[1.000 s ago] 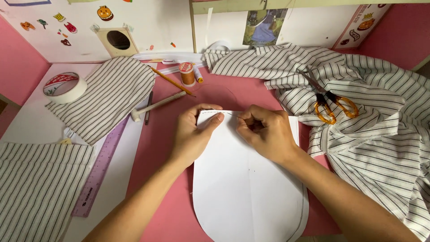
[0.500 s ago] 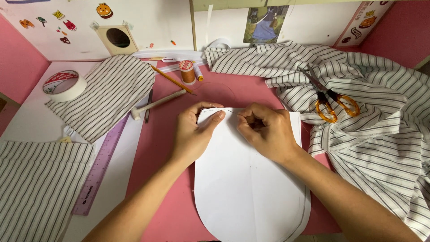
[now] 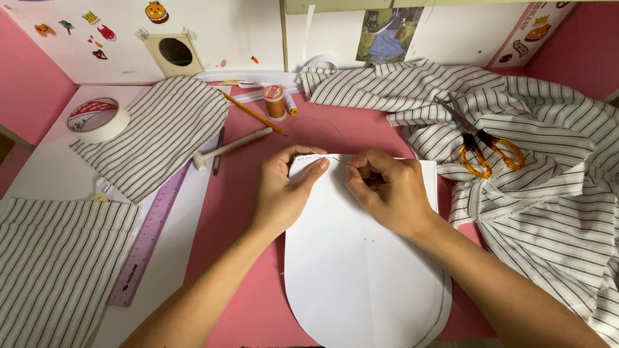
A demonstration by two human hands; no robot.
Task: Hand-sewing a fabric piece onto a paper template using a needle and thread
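Lying flat, white rounded fabric piece (image 3: 364, 270) shows stitched top edge under both hands

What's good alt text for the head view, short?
Two bare hands work at the top edge of a white rounded piece on a pink table: left hand pinches the edge, right hand pinches beside it. Striped fabric with orange-handled scissors lies right; tape roll, ruler, thread spool left.

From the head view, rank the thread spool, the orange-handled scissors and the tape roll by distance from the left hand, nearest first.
1. Thread spool: just beyond the left hand, at the back of the desk.
2. Orange-handled scissors: off to the right, on the striped fabric.
3. Tape roll: far left, slightly farther.
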